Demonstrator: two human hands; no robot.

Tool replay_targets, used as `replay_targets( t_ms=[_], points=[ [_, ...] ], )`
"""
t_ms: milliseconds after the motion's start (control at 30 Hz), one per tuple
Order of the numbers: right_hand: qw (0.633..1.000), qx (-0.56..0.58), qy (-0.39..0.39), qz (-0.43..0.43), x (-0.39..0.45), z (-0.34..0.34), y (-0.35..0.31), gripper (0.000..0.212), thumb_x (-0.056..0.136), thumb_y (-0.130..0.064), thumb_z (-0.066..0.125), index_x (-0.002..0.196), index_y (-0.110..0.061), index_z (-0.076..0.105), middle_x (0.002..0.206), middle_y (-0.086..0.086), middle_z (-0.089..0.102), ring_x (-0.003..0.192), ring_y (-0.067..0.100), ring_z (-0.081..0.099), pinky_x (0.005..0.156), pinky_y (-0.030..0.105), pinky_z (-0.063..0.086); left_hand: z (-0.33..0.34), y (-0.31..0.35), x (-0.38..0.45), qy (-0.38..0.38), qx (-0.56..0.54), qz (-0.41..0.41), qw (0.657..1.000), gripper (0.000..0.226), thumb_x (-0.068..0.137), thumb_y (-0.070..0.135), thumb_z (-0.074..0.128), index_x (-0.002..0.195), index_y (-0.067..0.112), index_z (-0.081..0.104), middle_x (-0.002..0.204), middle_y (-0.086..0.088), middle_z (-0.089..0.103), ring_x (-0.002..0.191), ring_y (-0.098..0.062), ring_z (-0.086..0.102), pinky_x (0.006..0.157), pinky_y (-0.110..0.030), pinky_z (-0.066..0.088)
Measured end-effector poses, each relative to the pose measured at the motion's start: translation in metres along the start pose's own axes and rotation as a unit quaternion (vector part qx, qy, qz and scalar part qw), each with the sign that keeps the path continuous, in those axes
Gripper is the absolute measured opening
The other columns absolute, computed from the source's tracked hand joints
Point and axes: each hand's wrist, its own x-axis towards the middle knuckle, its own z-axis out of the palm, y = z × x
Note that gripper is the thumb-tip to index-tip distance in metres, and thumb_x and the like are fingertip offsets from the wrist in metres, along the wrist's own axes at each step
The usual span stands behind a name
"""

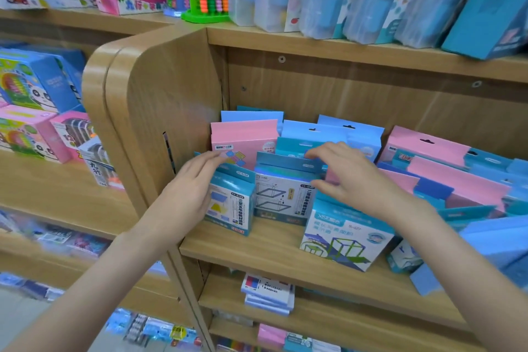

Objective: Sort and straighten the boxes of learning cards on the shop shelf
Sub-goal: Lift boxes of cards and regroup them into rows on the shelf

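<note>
We see the boxes of learning cards crowded on the wooden shelf [257,248], standing upright at the left and toppled into a leaning heap at the right. The left hand [191,183] lies with straight fingers flat against the side of a small teal box [233,203] at the front left, its grip wide and holding nothing. The right hand [351,177] reaches over the middle of the row, fingers loosely bent above a white-and-teal box [281,194]; we cannot tell whether they pinch anything. A box printed with a cube frame [343,240] stands tilted just below the right wrist.
</note>
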Motion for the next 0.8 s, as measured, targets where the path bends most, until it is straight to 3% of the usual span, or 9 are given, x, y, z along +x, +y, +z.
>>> replay_targets(
  t_ms=[233,367,467,567,633,733,800],
  points=[
    [0.998,-0.039,-0.024,0.036,0.031,0.015,-0.002,0.042,0.09,-0.027,0.054,0.129,-0.018,0.043,0.121,0.001,0.051,0.116,0.02,0.04,0.095,0.035,0.031,-0.001,-0.004,-0.044,-0.007,0.045,-0.026,0.999,0.061,0.066,-0.018,0.066,0.122,0.0,0.051,0.128,-0.018,0.052,0.116,-0.024,0.044,0.099,-0.031,0.036],
    [0.991,-0.08,-0.052,0.095,0.035,0.017,0.002,0.022,0.09,-0.021,0.052,0.11,-0.015,0.058,0.106,0.007,0.063,0.106,0.028,0.049,0.08,0.036,0.038,-0.001,0.004,-0.045,-0.006,0.054,-0.034,0.998,0.062,0.066,-0.013,0.07,0.123,0.001,0.05,0.128,-0.018,0.052,0.117,-0.03,0.049,0.094,-0.044,0.042],
    [0.99,-0.056,-0.055,0.113,0.034,0.02,0.006,0.014,0.091,-0.02,0.051,0.096,-0.012,0.061,0.096,0.009,0.066,0.098,0.032,0.056,0.07,0.035,0.045,0.0,0.013,-0.025,-0.006,0.086,-0.014,0.996,0.076,0.067,-0.001,0.075,0.131,0.008,0.037,0.134,-0.018,0.047,0.125,-0.034,0.043,0.098,-0.055,0.039],
    [0.993,-0.022,-0.009,0.118,0.037,0.014,0.007,0.013,0.092,-0.022,0.052,0.097,-0.014,0.061,0.099,0.009,0.066,0.097,0.031,0.056,0.068,0.035,0.041,0.004,0.014,-0.004,-0.042,0.172,0.016,0.984,0.099,0.058,0.024,0.084,0.14,0.011,0.03,0.14,-0.015,0.042,0.131,-0.035,0.036,0.105,-0.054,0.024],
    [0.992,-0.011,0.031,0.124,0.039,0.006,0.008,0.014,0.091,-0.022,0.053,0.098,-0.013,0.062,0.098,0.01,0.066,0.095,0.032,0.056,0.067,0.034,0.036,0.008,0.015,0.005,-0.074,0.194,0.017,0.978,0.104,0.051,0.03,0.087,0.138,0.01,0.035,0.134,-0.014,0.05,0.125,-0.035,0.044,0.103,-0.056,0.027],
    [0.988,0.045,0.085,0.119,0.04,-0.009,0.009,0.011,0.09,-0.018,0.054,0.092,-0.01,0.062,0.085,0.008,0.066,0.085,0.033,0.058,0.067,0.035,0.039,0.008,0.013,0.009,-0.056,0.201,0.025,0.978,0.08,0.049,0.017,0.087,0.122,0.011,0.056,0.111,-0.012,0.062,0.103,-0.035,0.058,0.098,-0.055,0.036],
    [0.983,0.07,0.126,0.118,0.039,-0.016,0.011,0.01,0.09,-0.016,0.055,0.092,-0.01,0.064,0.085,0.007,0.067,0.081,0.03,0.059,0.067,0.033,0.037,0.006,0.011,0.008,-0.037,0.202,0.032,0.978,0.071,0.05,0.013,0.086,0.115,0.013,0.059,0.103,-0.011,0.063,0.095,-0.035,0.059,0.099,-0.05,0.034]
  ],
)
